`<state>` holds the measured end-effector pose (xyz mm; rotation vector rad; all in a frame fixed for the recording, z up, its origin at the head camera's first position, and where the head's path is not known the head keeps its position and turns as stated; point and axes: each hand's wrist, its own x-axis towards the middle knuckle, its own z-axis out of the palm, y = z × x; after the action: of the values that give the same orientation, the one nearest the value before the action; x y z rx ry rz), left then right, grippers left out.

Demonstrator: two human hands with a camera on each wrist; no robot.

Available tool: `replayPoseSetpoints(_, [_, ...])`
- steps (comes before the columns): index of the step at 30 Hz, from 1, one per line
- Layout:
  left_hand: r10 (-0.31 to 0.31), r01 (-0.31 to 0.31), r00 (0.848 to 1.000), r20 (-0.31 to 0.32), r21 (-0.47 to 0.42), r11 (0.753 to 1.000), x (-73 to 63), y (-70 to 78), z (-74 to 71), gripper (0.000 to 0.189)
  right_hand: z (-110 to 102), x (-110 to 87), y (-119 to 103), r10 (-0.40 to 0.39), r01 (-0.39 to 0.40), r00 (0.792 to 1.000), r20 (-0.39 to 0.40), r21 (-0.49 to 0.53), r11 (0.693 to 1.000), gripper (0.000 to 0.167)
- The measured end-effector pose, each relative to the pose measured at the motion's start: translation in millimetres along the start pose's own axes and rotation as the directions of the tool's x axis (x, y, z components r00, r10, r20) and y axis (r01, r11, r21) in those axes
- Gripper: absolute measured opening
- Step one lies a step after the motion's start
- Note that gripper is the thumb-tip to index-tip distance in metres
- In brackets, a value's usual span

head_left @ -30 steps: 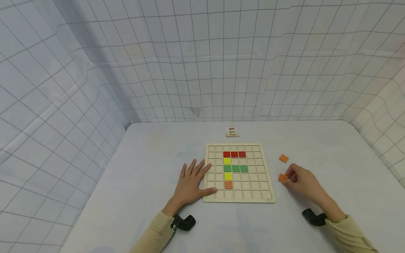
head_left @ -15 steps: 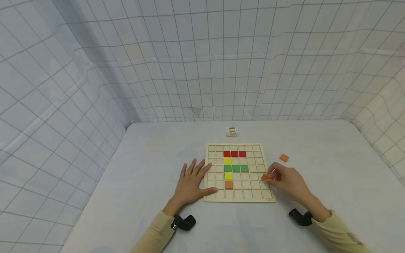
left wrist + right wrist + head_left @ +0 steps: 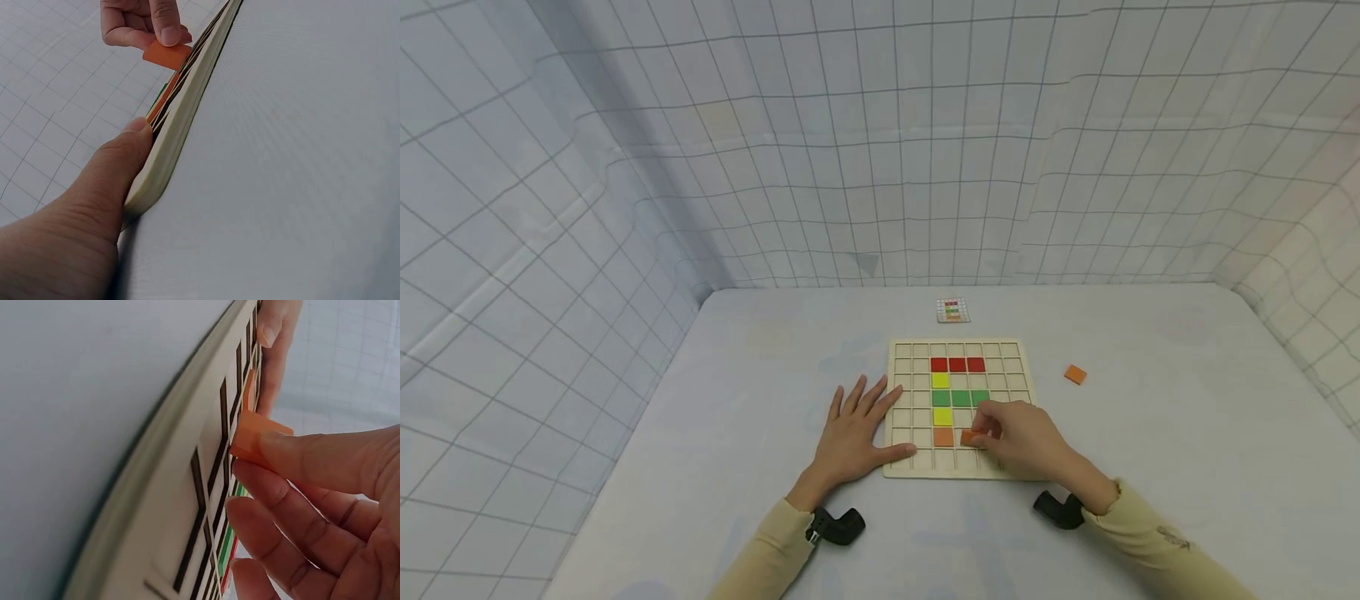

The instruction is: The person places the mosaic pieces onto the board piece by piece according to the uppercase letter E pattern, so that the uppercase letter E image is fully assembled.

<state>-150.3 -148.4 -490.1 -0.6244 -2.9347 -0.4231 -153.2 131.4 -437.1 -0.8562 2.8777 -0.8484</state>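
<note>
A pale wooden grid board [image 3: 901,467] lies flat on the table, with red tiles [image 3: 957,365], green tiles [image 3: 961,398], two yellow tiles [image 3: 942,417] and one orange tile [image 3: 943,437] in its cells. My left hand [image 3: 850,442] rests with spread, straight fingers on the board's left edge. Between thumb and fingers my right hand [image 3: 1026,437] pinches another orange tile [image 3: 250,434]. It holds that tile tilted at the cell just right of the placed orange one. The right wrist view shows the tile's lower edge at the grid; whether it touches the cell floor I cannot tell.
One loose orange tile [image 3: 1076,374] lies on the table right of the board. Behind the board sits a small card [image 3: 953,311] printed with a coloured grid pattern. A white cloth with grid lines [image 3: 865,167] hangs around the table's back and sides.
My right hand has carried the pinched orange tile leftward from the table at the right, over the board's right edge to the lower middle cells. The left hand stays put.
</note>
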Motion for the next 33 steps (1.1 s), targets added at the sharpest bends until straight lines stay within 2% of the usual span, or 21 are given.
replayPoseSetpoints(11, [0.003, -0.003, 1.000, -0.002, 0.002, 1.000, 0.8, -0.5, 0.4, 0.090, 8.5, 6.8, -1.9, 0.029, -0.029, 0.999, 0.021, -0.011, 1.000, 0.015])
replayPoseSetpoints(18, [0.000, 0.000, 1.000, 0.001, 0.010, 1.000, 0.8, -1.1, 1.6, 0.090, 9.1, 1.4, 0.0, -0.045, 0.045, 0.999, 0.000, -0.095, 0.995, 0.005])
replayPoseSetpoints(23, [0.000, 0.000, 1.000, 0.000, 0.005, 1.000, 0.5, -1.5, 1.4, 0.090, 7.6, -2.8, 2.8, -0.089, 0.092, 0.996, 0.033, -0.137, 0.986, 0.016])
replayPoseSetpoints(26, [-0.002, 0.002, 1.000, -0.002, 0.005, 1.000, 0.5, -1.4, 1.8, 0.090, 3.2, -3.9, 8.1, -0.133, 0.140, 0.988, 0.076, -0.095, 0.986, 0.020])
replayPoseSetpoints(28, [-0.003, 0.003, 1.000, -0.002, 0.002, 1.000, 0.5, -1.0, 1.8, 0.090, -0.9, -4.1, 14.5, -0.154, 0.157, 0.982, 0.108, -0.024, 0.987, 0.022])
replayPoseSetpoints(30, [-0.002, 0.002, 1.000, -0.005, 0.000, 1.000, 0.6, -0.6, 1.7, 0.090, -5.8, -4.3, 22.3, -0.160, 0.155, 0.979, 0.125, 0.048, 0.987, 0.023])
replayPoseSetpoints(33, [0.001, -0.001, 1.000, -0.007, -0.001, 1.000, 0.6, -0.4, 1.5, 0.089, -14.5, -4.6, 34.1, -0.128, 0.116, 0.986, 0.110, 0.110, 0.987, 0.022])
